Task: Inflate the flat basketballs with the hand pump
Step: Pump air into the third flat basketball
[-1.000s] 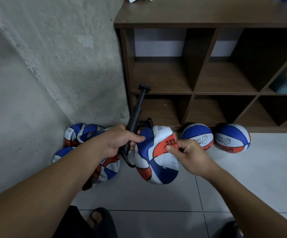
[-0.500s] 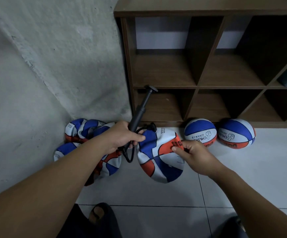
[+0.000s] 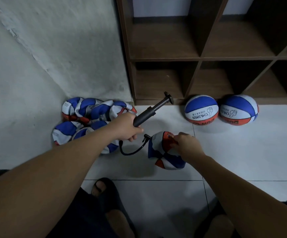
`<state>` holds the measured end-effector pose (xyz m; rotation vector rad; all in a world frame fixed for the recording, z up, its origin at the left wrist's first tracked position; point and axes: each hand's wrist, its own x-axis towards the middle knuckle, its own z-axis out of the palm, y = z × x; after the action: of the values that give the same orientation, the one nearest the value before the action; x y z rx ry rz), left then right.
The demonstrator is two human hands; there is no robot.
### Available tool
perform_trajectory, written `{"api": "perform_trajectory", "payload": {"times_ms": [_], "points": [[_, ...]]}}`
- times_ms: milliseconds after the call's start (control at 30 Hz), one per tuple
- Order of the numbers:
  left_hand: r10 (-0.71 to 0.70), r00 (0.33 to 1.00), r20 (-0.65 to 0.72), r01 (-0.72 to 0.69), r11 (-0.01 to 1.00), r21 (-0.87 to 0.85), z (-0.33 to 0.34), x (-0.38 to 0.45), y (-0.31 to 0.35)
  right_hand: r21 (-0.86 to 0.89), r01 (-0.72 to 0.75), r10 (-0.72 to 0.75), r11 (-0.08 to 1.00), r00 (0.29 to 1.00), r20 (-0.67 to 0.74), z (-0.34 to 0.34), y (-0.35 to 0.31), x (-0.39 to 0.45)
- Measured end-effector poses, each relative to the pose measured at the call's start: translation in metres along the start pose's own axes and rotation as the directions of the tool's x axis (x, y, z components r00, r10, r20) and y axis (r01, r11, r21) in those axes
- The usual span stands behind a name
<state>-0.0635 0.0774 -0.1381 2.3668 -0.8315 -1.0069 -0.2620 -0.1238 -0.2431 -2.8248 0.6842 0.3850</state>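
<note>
My left hand (image 3: 126,128) grips the lower barrel of a black hand pump (image 3: 150,110), whose T-handle points up and right toward the shelf. A black hose (image 3: 130,152) curves from the pump to a nozzle near the flat ball. My right hand (image 3: 186,146) pinches the top of a flat blue, white and orange basketball (image 3: 161,153), held crumpled above the tiled floor. A heap of several flat basketballs (image 3: 87,112) lies in the corner behind my left arm.
Two round inflated basketballs (image 3: 201,109) (image 3: 238,109) rest against the foot of a brown wooden cubby shelf (image 3: 199,57). A rough grey wall (image 3: 45,57) closes the left side. My sandalled foot (image 3: 103,189) and knees are at the bottom, on white tiles (image 3: 250,152).
The view tilted down toward the floor. The flat ball came down and nearer to me, now seen more edge-on. The pump tilted further to the right, its hose now hanging free.
</note>
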Motion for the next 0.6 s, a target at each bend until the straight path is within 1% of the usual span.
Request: {"api": "perform_trajectory", "payload": {"times_ms": [67, 133, 200, 233, 267, 333, 367, 400, 433, 467, 500, 533, 567, 600], "points": [[0.008, 1.000, 0.011, -0.008, 0.999, 0.038, 0.006, 0.001, -0.003, -0.033, -0.016, 0.018, 0.999, 0.998, 0.067, 0.008, -0.004, 0.000], [0.027, 1.000, 0.014, -0.028, 0.998, 0.059, 0.012, 0.001, -0.005, -0.099, 0.001, 0.014, 0.995, 0.988, 0.153, 0.016, -0.005, 0.000], [0.047, 0.999, 0.027, -0.048, 0.997, 0.061, 0.017, 0.002, -0.007, -0.129, 0.014, 0.008, 0.992, 0.985, 0.172, 0.028, -0.002, 0.000], [0.053, 0.998, 0.032, -0.056, 0.996, 0.067, 0.019, 0.003, -0.008, -0.100, -0.006, 0.022, 0.995, 0.987, 0.158, 0.032, 0.000, 0.001], [0.056, 0.998, 0.035, -0.058, 0.995, 0.077, 0.020, 0.003, -0.009, -0.035, -0.043, 0.048, 0.998, 0.989, 0.138, 0.035, 0.003, 0.002], [0.054, 0.998, 0.034, -0.057, 0.993, 0.101, 0.021, 0.005, -0.013, 0.185, -0.146, 0.128, 0.972, 0.986, 0.107, 0.031, 0.009, 0.004], [0.053, 0.998, 0.033, -0.056, 0.992, 0.114, 0.022, 0.006, -0.014, 0.304, -0.200, 0.180, 0.931, 0.979, 0.093, 0.025, 0.011, 0.004], [0.052, 0.998, 0.031, -0.056, 0.989, 0.134, 0.021, 0.008, -0.016, 0.439, -0.239, 0.227, 0.866, 0.971, 0.080, 0.017, 0.014, 0.004], [0.053, 0.998, 0.029, -0.058, 0.984, 0.167, 0.021, 0.009, -0.016, 0.582, -0.268, 0.275, 0.768, 0.958, 0.079, 0.007, 0.016, 0.004], [0.062, 0.998, 0.023, -0.066, 0.973, 0.221, 0.020, 0.011, -0.016, 0.714, -0.293, 0.326, 0.636, 0.941, 0.096, -0.005, 0.017, 0.002], [0.078, 0.997, 0.013, -0.079, 0.953, 0.292, 0.021, 0.012, -0.015, 0.831, -0.308, 0.364, 0.464, 0.921, 0.138, -0.020, 0.015, -0.001], [0.101, 0.995, 0.002, -0.095, 0.928, 0.362, 0.021, 0.014, -0.014, 0.912, -0.304, 0.374, 0.275, 0.908, 0.189, -0.036, 0.013, -0.006], [0.123, 0.992, -0.005, -0.110, 0.904, 0.414, 0.022, 0.015, -0.012, 0.951, -0.286, 0.356, 0.115, 0.906, 0.230, -0.052, 0.009, -0.010], [0.147, 0.989, -0.007, -0.128, 0.884, 0.450, 0.024, 0.015, -0.009, 0.963, -0.269, 0.316, 0.008, 0.915, 0.253, -0.068, 0.004, -0.015]]}}
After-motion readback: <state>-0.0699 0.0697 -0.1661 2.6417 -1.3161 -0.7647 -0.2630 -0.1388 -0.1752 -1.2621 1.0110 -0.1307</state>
